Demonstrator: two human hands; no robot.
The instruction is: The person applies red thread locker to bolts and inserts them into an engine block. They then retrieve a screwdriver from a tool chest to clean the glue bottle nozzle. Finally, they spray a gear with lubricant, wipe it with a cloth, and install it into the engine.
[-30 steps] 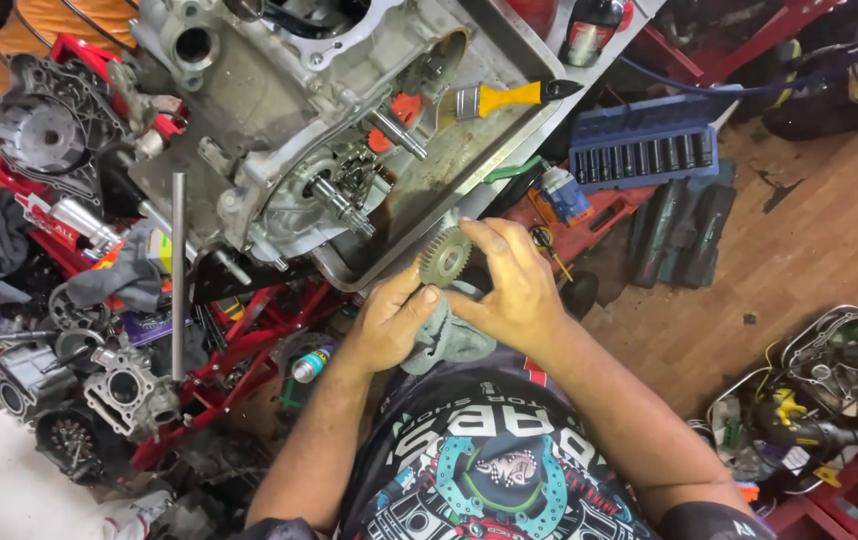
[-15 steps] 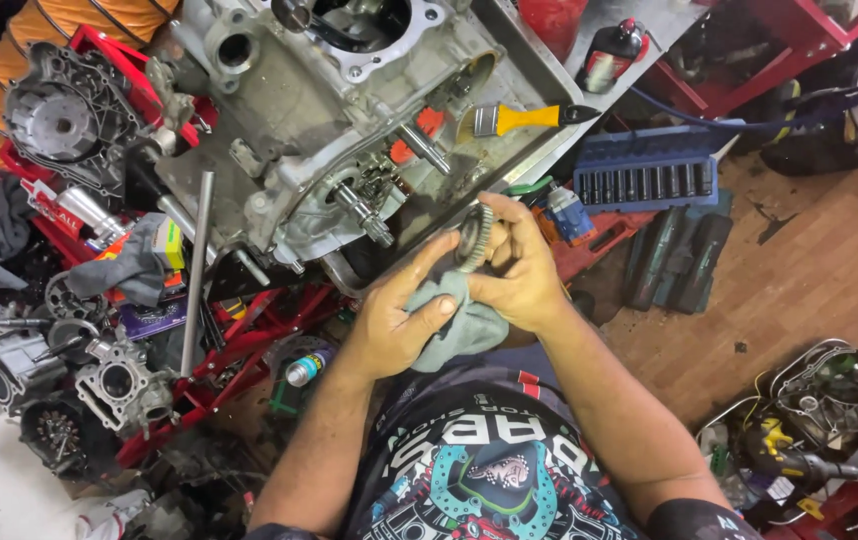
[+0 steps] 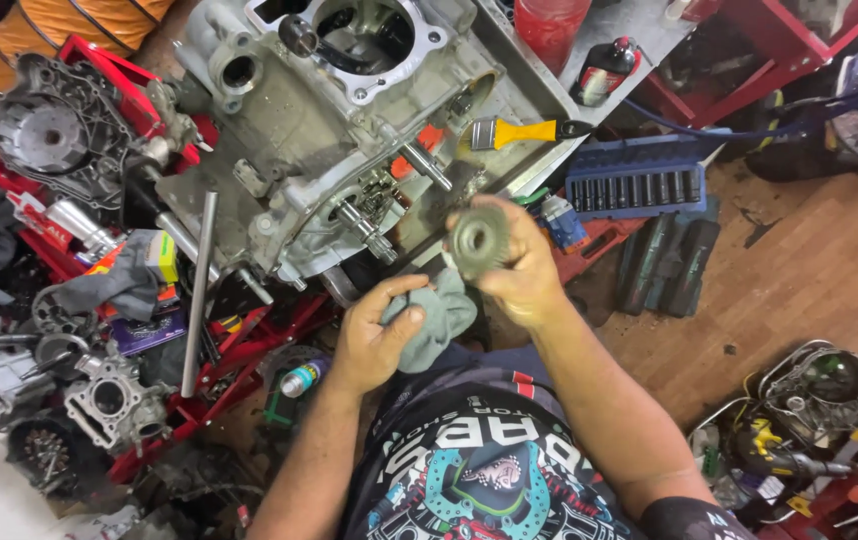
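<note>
Here, from the head view: right hand [image 3: 521, 275] raised just ahead of the chest, fingers closed around the rim of a round toothed gear [image 3: 480, 240], flat face turned up toward the camera, seemingly so the surface can be checked. Left hand [image 3: 374, 335] lower and a little to the left, curled shut on a grey rag [image 3: 429, 320], the cloth bunched under the thumb and hanging just beneath the gear, close enough for wiping. Directly beyond, further off, a bare engine case [image 3: 319, 130] resting on a metal tray [image 3: 534, 95], shafts sticking out toward the gear. A yellow-handled brush [image 3: 514, 131] lying on the tray's right part, beside the case. To the right, a blue socket rack [image 3: 634, 185] near the tray's edge. To the left, a long steel bar [image 3: 199, 290] leaning across a red stand [image 3: 249, 345] crowded with smaller engine parts. Near the left forearm, a small spray can [image 3: 301, 379] on the floor.
</note>
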